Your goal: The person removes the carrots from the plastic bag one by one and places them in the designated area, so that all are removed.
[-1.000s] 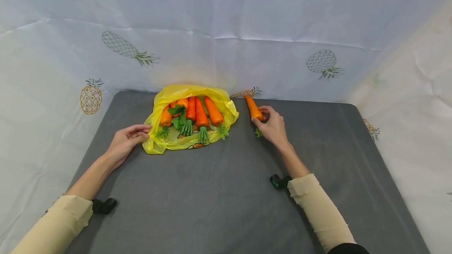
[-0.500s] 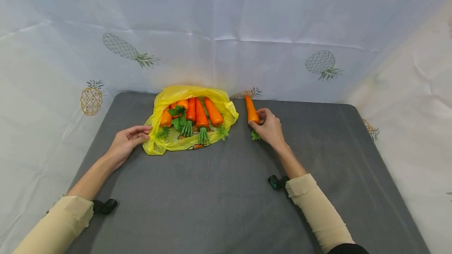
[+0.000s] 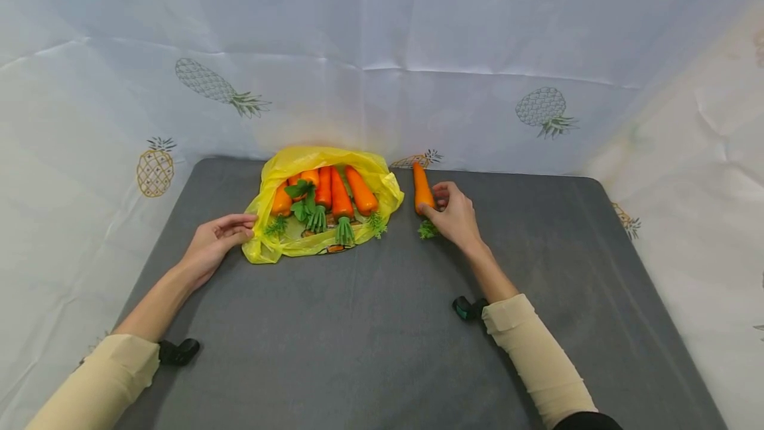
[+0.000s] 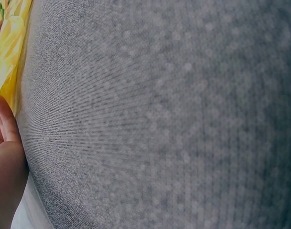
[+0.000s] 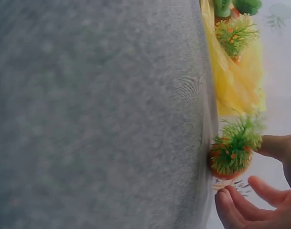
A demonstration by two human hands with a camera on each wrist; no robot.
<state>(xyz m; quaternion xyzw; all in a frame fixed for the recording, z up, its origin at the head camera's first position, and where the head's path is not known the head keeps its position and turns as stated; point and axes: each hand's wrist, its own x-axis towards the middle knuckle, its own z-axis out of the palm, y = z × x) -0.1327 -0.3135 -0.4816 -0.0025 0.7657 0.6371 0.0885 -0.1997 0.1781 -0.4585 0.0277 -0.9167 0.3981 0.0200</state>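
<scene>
My left hand pinches the left edge of a yellow plastic bag, whose mouth faces me. Several orange carrots with green tops lie inside it. To the bag's right, a single carrot lies on the grey table, tip pointing away and leafy end towards me. Beside it is my right hand, its thumb at the carrot near the leaves. In the right wrist view a gap shows between the carrot and the other fingers.
The grey cloth-covered table ends at the back against a white curtain printed with pineapples. The bag lies close to that back edge. A black wrist device sits on each forearm.
The lone carrot has shifted slightly left and turned to point straighter away from me. My right hand moved left with it, and its fingers came away from the carrot. Left hand stays put.
</scene>
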